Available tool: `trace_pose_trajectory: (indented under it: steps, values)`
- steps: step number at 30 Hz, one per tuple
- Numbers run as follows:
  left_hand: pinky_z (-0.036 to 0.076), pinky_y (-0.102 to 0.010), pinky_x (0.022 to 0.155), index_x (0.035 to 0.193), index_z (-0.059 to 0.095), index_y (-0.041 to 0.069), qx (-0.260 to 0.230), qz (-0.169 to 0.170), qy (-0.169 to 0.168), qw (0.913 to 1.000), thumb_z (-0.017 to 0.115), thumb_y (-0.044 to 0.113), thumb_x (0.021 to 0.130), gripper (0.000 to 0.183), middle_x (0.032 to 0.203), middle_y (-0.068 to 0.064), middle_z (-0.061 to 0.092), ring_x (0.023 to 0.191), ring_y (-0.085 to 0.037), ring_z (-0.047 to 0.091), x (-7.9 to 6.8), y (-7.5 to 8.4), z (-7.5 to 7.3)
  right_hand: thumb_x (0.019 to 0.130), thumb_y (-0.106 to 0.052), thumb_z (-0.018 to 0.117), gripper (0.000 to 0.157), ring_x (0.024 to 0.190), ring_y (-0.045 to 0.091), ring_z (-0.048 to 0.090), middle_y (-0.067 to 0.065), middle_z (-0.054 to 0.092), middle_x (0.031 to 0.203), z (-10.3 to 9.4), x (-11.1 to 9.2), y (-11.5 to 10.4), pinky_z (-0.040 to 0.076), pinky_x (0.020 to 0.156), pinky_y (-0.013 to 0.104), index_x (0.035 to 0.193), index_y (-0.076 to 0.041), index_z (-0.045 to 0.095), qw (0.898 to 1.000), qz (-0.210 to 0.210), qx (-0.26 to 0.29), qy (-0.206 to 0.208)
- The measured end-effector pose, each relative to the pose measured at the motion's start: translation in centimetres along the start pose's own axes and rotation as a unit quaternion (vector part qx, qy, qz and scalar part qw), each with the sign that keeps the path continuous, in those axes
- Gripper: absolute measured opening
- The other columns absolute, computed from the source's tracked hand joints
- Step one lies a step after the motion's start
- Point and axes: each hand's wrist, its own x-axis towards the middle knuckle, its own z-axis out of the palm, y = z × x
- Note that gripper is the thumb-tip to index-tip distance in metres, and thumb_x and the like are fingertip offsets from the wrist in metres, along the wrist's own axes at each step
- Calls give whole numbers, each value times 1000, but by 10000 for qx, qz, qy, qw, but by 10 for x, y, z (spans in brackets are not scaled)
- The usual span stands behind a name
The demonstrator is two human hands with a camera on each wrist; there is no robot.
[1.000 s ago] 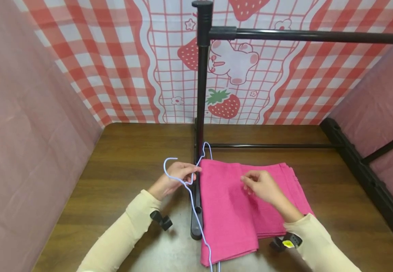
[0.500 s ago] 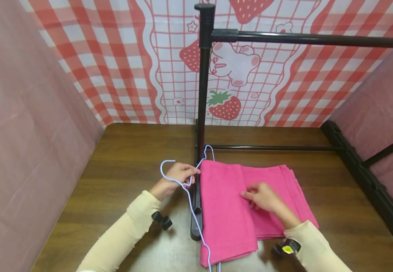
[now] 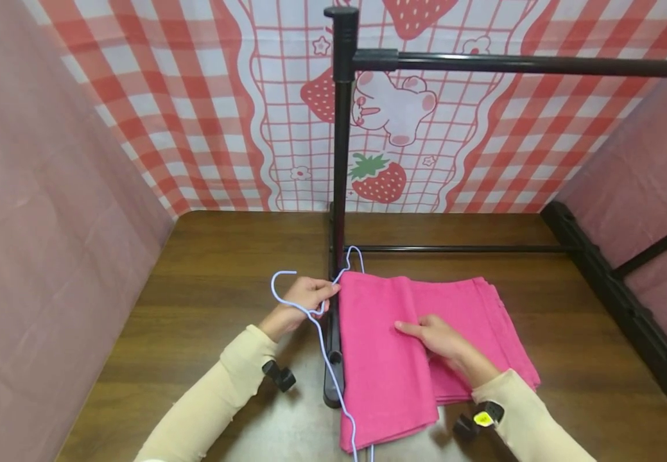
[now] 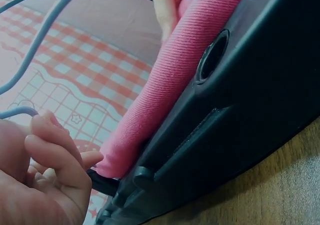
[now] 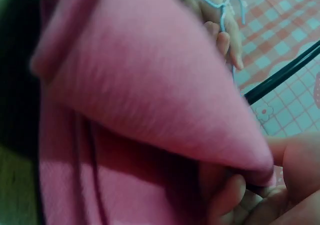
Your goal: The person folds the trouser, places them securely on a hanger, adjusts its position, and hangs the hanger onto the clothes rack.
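A folded pink cloth (image 3: pixel 382 372), towel-like with a ribbed weave, lies on the table with its left flap draped through a light-purple wire hanger (image 3: pixel 273 282). My left hand (image 3: pixel 304 296) grips the hanger near its neck, and its fingertips reach the cloth's left edge; the left wrist view shows those fingers (image 4: pixel 60 160) curled. My right hand (image 3: pixel 443 339) pinches the flap's edge, thumb on top and the other fingers hidden beneath. In the right wrist view, the cloth (image 5: pixel 150 80) is lifted into a raised fold between thumb and fingers.
A black garment rack stands on the wooden table (image 3: pixel 212 256). Its upright post (image 3: pixel 341 141) and left foot (image 3: pixel 334 378) are beside the hanger. The top rail (image 3: pixel 518 63) runs right, and the right foot (image 3: pixel 622 301) lies near the pink side curtain.
My right hand has come down from above the cloth to its flap and now pinches the edge, slightly raised. The left hand keeps its grip on the hanger, which has shifted slightly left.
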Motion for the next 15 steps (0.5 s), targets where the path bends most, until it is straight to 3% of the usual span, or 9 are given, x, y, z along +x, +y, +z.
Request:
trace_pose_trajectory:
  steps: [5, 11, 15]
  values:
    - [29, -15, 40, 112, 62, -15, -10, 38, 94, 9999, 57, 16, 97, 35, 49, 6, 45, 42, -2, 35, -1, -1, -1, 93, -33, 63, 31, 55, 9, 55, -4, 54, 59, 4, 7, -6, 49, 54, 26, 75, -9, 57, 9997, 13, 40, 246]
    - [27, -15, 41, 113, 62, -14, -40, 17, 49, 10000, 56, 15, 97, 34, 48, 7, 45, 42, -2, 35, 0, -1, -3, 95, -18, 58, 25, 59, 8, 63, -3, 64, 64, 1, -3, -23, 54, 58, 26, 89, 6, 64, 9974, -701, 155, 0]
    - [25, -15, 41, 114, 62, -14, -57, 39, -8, 10000, 57, 15, 97, 33, 49, 7, 45, 42, -1, 34, 1, 1, -3, 96, -16, 56, 25, 59, 7, 64, -4, 66, 64, -4, -19, -44, 54, 56, 26, 93, 8, 64, 9951, -962, 219, -98]
